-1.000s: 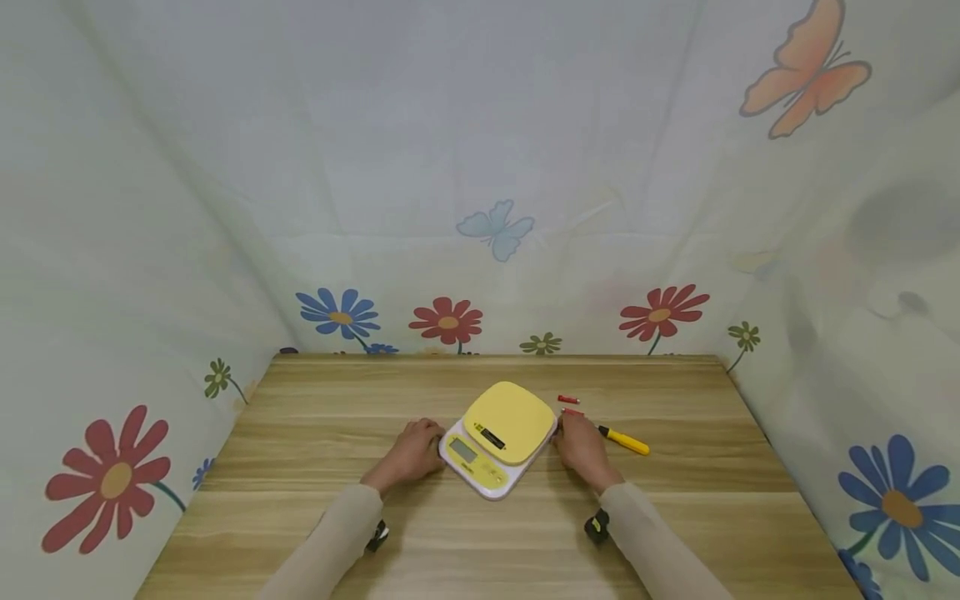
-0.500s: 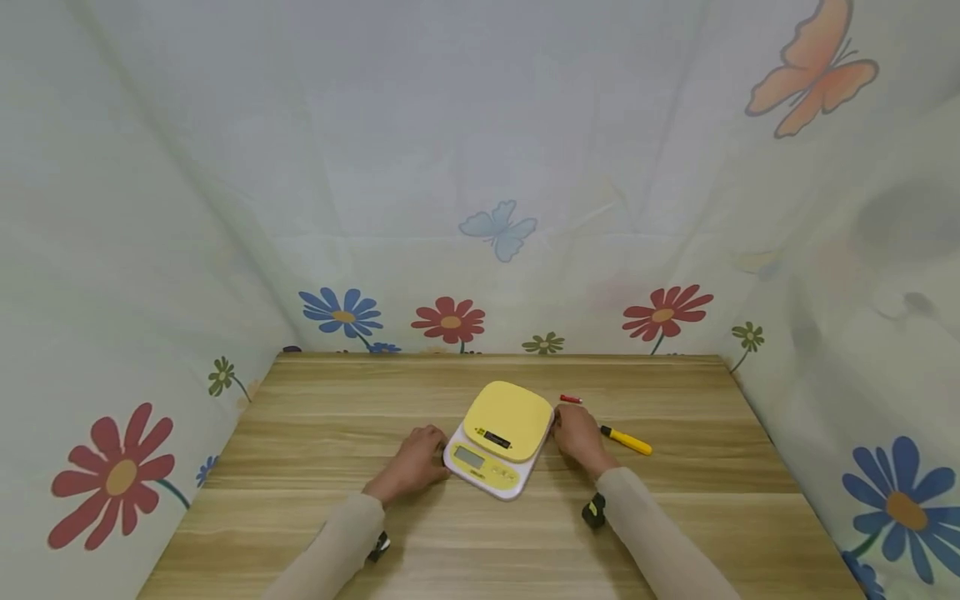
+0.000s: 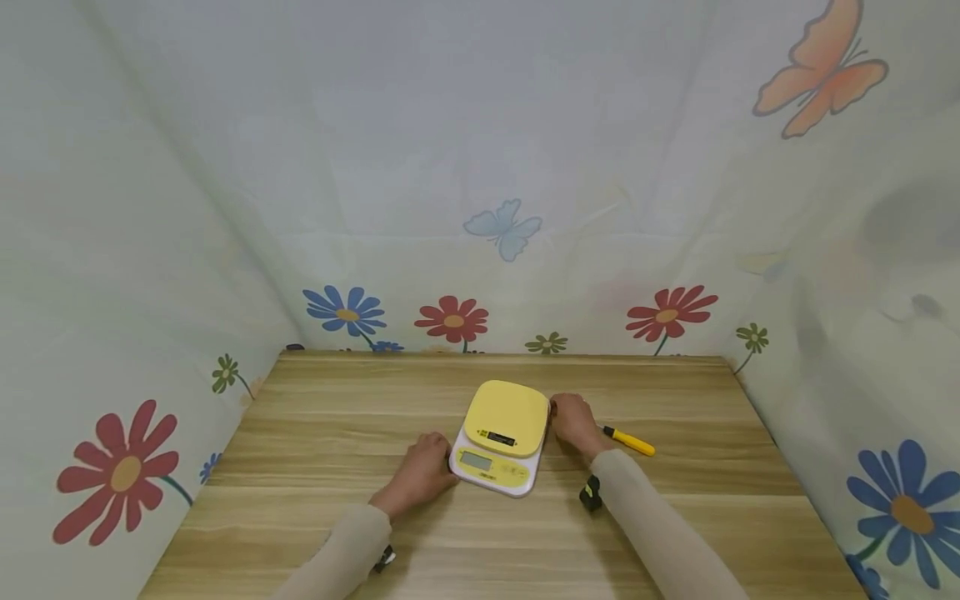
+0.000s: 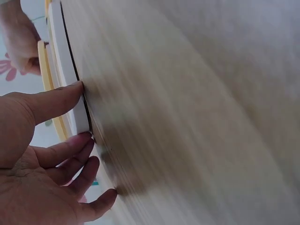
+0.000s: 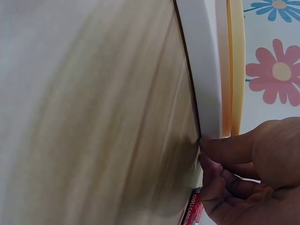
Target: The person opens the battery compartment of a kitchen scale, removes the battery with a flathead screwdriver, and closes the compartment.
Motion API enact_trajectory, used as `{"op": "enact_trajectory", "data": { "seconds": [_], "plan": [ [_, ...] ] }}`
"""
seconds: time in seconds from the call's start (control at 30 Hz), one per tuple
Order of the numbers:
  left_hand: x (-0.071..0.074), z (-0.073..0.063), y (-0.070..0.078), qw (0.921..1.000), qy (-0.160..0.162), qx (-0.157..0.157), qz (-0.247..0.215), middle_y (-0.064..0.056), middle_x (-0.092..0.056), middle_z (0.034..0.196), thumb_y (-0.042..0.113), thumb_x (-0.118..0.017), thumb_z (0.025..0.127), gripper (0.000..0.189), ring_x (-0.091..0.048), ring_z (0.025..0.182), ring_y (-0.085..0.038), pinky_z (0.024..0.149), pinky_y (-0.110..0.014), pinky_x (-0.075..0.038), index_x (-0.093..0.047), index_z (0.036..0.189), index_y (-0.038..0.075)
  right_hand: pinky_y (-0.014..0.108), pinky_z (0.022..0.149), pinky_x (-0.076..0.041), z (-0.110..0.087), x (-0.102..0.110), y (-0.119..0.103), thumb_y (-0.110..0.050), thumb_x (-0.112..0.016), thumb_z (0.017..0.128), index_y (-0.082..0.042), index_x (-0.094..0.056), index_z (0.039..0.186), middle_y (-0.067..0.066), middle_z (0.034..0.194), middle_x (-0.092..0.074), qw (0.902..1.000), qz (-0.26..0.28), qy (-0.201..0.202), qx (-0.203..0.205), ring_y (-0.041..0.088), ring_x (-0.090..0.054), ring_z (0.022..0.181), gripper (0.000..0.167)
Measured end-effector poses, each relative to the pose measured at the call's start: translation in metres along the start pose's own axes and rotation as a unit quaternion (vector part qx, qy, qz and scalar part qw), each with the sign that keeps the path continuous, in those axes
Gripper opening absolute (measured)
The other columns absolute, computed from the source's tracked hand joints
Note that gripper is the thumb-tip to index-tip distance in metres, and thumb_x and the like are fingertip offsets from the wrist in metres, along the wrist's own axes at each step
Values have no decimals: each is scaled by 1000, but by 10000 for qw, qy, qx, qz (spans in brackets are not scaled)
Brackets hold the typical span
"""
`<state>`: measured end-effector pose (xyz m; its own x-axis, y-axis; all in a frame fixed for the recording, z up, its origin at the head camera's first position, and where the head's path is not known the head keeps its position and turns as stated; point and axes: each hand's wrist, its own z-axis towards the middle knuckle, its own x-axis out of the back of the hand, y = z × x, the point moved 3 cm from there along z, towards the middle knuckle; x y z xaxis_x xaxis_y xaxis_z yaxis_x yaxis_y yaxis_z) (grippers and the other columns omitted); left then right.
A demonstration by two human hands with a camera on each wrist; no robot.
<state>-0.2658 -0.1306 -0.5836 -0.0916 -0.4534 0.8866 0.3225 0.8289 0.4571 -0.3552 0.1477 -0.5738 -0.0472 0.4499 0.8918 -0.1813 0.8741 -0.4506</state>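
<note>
A kitchen scale with a yellow plate, a white body and a small grey display lies flat on the wooden table, its display towards me. My left hand grips its near left corner; in the left wrist view the thumb and index finger sit on either side of that corner, the other fingers spread by the tabletop. At the far right corner my right hand holds the scale's edge between thumb and curled fingers. Close under those fingers, the right wrist view shows part of a red battery; the head view hides it behind the hand.
A screwdriver with a yellow handle lies just right of my right hand. The wood-grain table ends at a flower-printed cloth at the back and on both sides.
The scale has turned in both hands from a slanted position to nearly square with me. My right hand has moved slightly away from me, and the red batteries have become hidden behind it.
</note>
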Motion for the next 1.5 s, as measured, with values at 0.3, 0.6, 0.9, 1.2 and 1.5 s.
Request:
{"op": "enact_trajectory", "data": {
  "seconds": [0.3,0.6,0.9,1.2,1.5],
  "plan": [
    [-5,-6,10,9999,-38,-66,81,-4,-56,95,22,-82,77,27,-48,93,-20,82,-41,-45,-61,88,7,30,66,-49,10,1,1,4,-59,88,-4,-68,87,5,78,-61,9999,10,-146,6,19,-51,73,13],
    [-2,-8,14,9996,-242,-107,-112,-4,-58,99,19,-78,81,25,-47,99,-21,93,-51,-43,-63,94,6,29,63,-44,21,0,-1,7,-61,86,-4,-65,81,4,73,-57,9997,-19,-186,184,18,-49,70,13],
    [-7,-9,11,9993,-205,-321,-56,0,-59,101,26,-78,82,26,-50,100,-20,99,-57,-42,-63,95,9,30,61,-35,25,0,-5,9,-58,88,-1,-64,79,4,69,-49,9989,-105,-170,430,18,-42,67,15],
    [-7,-8,13,9993,-247,-289,-36,1,-58,98,30,-78,82,27,-50,99,-19,99,-56,-43,-63,94,10,31,63,-43,29,-1,-4,7,-59,89,-5,-65,83,4,75,-58,9986,-221,-247,418,18,-47,70,15],
    [-3,-6,13,9992,-80,-324,-237,-4,-64,102,20,-71,86,15,-56,100,-22,89,-44,-50,-68,95,9,43,81,-58,18,11,-5,-3,-57,95,1,-69,100,14,93,-69,9965,-514,-133,648,27,-64,89,14]
  ]
}}
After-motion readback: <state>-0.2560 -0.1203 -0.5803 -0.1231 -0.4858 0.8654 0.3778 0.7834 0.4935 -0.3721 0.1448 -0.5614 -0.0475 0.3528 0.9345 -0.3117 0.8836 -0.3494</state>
